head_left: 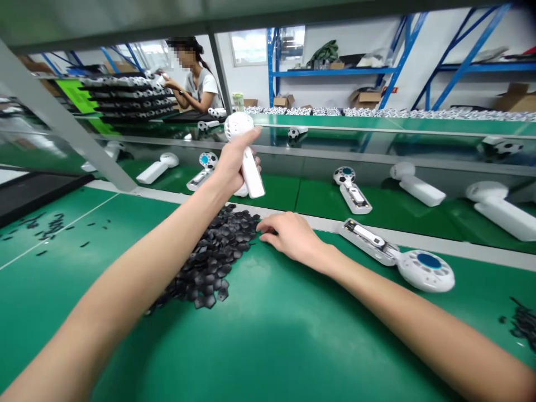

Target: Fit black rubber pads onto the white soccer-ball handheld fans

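Left hand [230,167], fingers curled round white housing [252,170]; right hand [291,237], fingers together against black hexagonal pieces [209,257] heaped on green mat [268,346].

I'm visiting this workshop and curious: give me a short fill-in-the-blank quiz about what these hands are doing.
1. The left hand holds up a white handheld device with a ____ head.
2. The right hand reaches the edge of a pile of six-sided pieces that are ____ in colour.
3. The bench mat beneath them is ____.

Missing words: round; black; green.
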`<state>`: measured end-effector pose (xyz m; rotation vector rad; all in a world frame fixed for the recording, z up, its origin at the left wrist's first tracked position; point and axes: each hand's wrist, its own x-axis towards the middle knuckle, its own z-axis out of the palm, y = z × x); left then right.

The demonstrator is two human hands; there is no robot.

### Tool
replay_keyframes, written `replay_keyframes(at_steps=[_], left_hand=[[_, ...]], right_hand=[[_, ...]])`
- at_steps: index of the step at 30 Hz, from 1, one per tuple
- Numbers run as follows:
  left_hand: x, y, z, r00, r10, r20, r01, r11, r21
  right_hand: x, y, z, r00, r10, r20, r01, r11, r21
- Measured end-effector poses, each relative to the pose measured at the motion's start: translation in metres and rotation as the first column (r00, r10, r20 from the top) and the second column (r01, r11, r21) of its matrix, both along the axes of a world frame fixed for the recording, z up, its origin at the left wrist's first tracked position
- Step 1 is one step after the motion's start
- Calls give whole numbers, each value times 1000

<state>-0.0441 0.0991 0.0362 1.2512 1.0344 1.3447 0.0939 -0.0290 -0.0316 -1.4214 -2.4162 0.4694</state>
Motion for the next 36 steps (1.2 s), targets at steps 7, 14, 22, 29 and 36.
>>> replay_keyframes(at_steps=[7, 14, 22, 29, 36], left_hand=[[-29, -57, 15, 986, -72, 153, 62, 996, 68], [-31, -66, 20, 989, -95, 116, 85, 993, 87], [-28, -65, 22, 981, -120, 152, 104, 989, 108], [-18, -69, 10, 992, -55, 117, 52, 998, 35], [-6, -82, 7, 993, -22, 118, 33, 995, -92]], right_hand=[[-7, 8, -1, 972, 96, 216, -119, 988, 94], [-24, 9, 9, 870, 225, 439, -321, 934, 156], [-22, -1, 19, 786, 293, 545, -440, 884, 160], [7, -9, 11, 800, 207, 563, -410, 874, 261], [27, -21, 19, 916, 270, 296, -325, 933, 154]])
